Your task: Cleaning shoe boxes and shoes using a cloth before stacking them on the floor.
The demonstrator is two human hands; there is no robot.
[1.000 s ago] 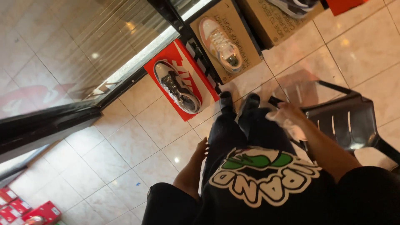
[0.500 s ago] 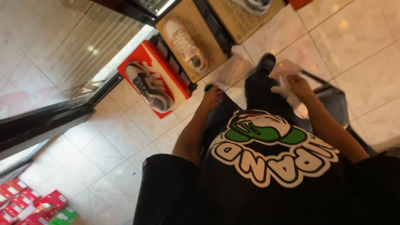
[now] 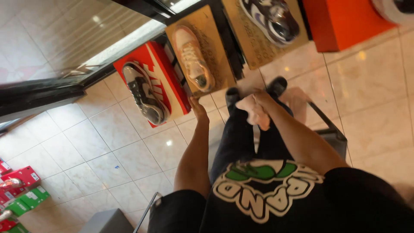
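Looking left to right from my remote station, I see small red and green boxes (image 3: 19,192) stacked at the left edge of the tiled floor (image 3: 108,138). Next comes a red shoebox (image 3: 151,82) bearing a black-and-white sneaker (image 3: 144,92), then a tan shoebox (image 3: 202,56) bearing a pale pink-and-cream sneaker (image 3: 194,58) with a gum-coloured sole. My left hand (image 3: 199,110) reaches down to the lower edge of that tan box, near the red box's corner; whether its fingers are closed on anything I cannot tell. Just to the right, my right hand (image 3: 258,103) is clenched around a light pink cloth (image 3: 255,113), held above my black shoes. Farther right lie a purple-and-white sneaker (image 3: 271,19) on another tan box and an orange box (image 3: 340,21). Compared with half a second ago, my left hand has moved from my thigh out to the boxes, and my right hand has shifted leftward with the cloth.
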